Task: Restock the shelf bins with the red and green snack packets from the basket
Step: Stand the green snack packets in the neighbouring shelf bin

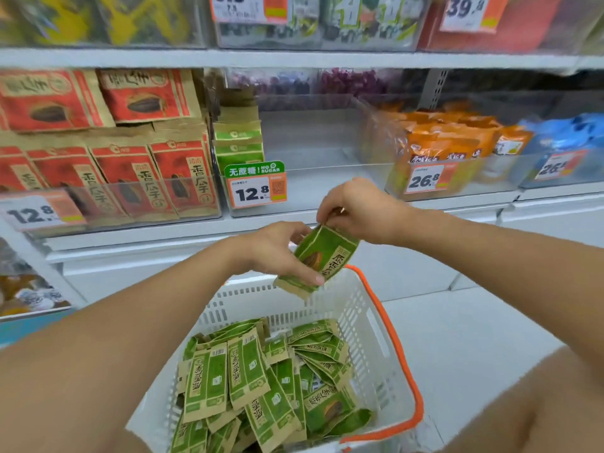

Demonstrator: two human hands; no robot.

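White store shelving (294,58) fills the background, and from my remote seat I look down past two bare forearms at a white basket (366,325) with an orange handle (397,341), heaped with green packets (248,380). I have one green packet (322,256) lifted clear above the basket's far rim. My left hand (277,250) cradles its lower end from the side, thumb curled along the bottom edge and fingers wrapped behind, while my right hand (356,212) pinches the top corner between fingertips from above. I judge this two-handed hold is for straightening the packet so it slides in upright like its neighbours.

Its long axis runs diagonally, top end up and to the right toward the shelf, bottom end down toward the basket, printed face turned to me.

Straight ahead, the clear bin (313,178) behind the 12.8 price tag (255,188) holds a short row of green packets standing at its left wall and looks mostly unfilled, so I take it as the target. To its left, the red packets (130,178) stand packed in their own bin, which looks full already.
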